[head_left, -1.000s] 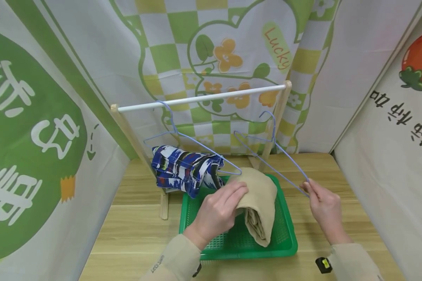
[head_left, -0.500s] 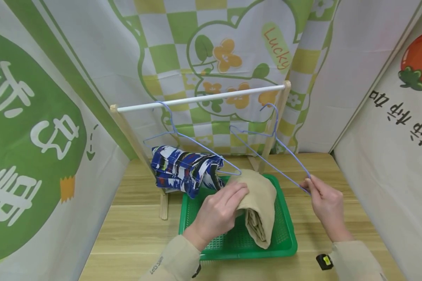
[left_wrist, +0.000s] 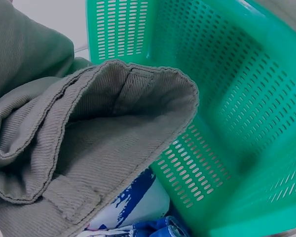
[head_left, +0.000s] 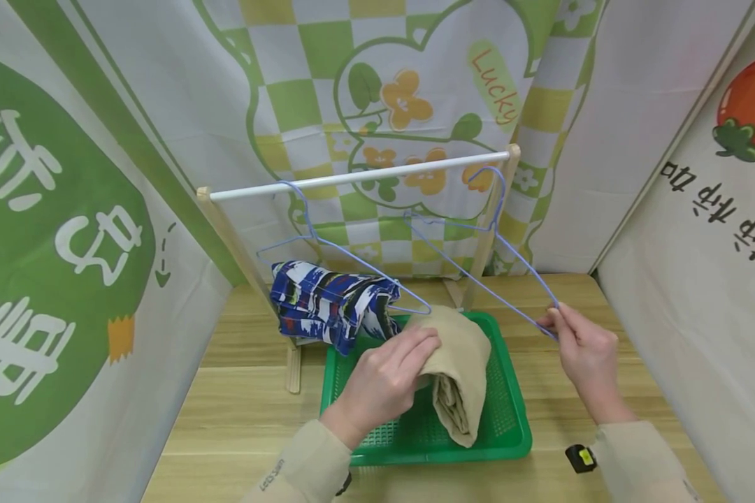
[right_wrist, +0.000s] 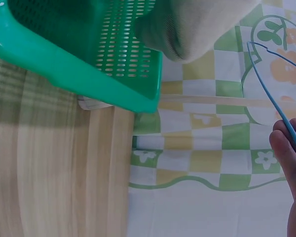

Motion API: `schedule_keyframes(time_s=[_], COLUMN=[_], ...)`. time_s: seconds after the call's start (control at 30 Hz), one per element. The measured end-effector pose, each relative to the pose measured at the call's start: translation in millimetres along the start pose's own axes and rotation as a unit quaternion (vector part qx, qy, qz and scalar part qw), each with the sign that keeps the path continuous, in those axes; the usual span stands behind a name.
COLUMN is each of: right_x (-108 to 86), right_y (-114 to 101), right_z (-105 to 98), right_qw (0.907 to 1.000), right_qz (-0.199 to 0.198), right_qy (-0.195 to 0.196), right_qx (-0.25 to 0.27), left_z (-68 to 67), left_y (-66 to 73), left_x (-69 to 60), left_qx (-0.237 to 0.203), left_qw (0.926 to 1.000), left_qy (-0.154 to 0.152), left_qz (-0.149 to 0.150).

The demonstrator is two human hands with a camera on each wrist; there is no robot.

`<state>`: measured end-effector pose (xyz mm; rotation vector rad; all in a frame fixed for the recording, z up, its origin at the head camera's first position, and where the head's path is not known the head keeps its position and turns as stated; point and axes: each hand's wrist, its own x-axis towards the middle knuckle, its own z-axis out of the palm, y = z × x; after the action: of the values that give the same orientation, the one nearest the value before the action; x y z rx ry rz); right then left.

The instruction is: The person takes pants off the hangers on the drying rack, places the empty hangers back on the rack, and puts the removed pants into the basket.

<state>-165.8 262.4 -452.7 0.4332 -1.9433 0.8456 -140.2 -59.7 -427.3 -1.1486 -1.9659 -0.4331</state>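
My left hand (head_left: 386, 381) grips the folded beige trousers (head_left: 462, 356) by their near left side, above a green basket (head_left: 440, 457). In the left wrist view, the trousers' stitched waistband (left_wrist: 133, 74) gapes open. Pinched at its right corner by my right hand (head_left: 585, 356) is a blue wire hanger (head_left: 462, 271), tilted, with its hook near the right end of the rack's white rail (head_left: 365, 177). The right wrist view shows the fingers (right_wrist: 286, 148) around the wire. I cannot tell whether the hook touches the rail.
Blue-and-white patterned shorts (head_left: 333, 300) hang from a second blue hanger (head_left: 365, 262) on the rack's left side. The rack's wooden posts (head_left: 235, 244) stand on a wooden table (head_left: 226, 412). Printed fabric walls (head_left: 667, 209) surround the table.
My right hand has tilted the hanger so that its hook rises toward the rail. The left hand and trousers have shifted slightly left and down.
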Motion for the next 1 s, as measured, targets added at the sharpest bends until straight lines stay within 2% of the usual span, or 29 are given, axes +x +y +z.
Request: schedule_keyframes(time_s=[0.17,0.57,0.8,1.0], right_x=[5.3,15.2,19.1,24.4], right_y=[-1,-9,-11,-15], right_z=[0,-1,2,3], right_qw=[0.9999,0.9969,0.9965,0.9947], right_qz=[0.012,0.047,0.042,0.058], right_qy=[-0.002,-0.038,-0.028,-0.029], right_qx=[0.010,0.051,0.067,0.080], left_z=[-2.0,-3.7,-6.0,-6.8], left_y=[-1.6,-4.1,-5.0,-6.0], left_x=[-0.7,-3.6,-6.3,-9.1], left_qx=[0.003,0.005,0.012,0.015], left_qw=[1.0000,0.9999,0.9996,0.9992], left_qy=[-0.003,-0.014,-0.024,-0.037], left_qz=[0.005,0.008,0.009,0.005])
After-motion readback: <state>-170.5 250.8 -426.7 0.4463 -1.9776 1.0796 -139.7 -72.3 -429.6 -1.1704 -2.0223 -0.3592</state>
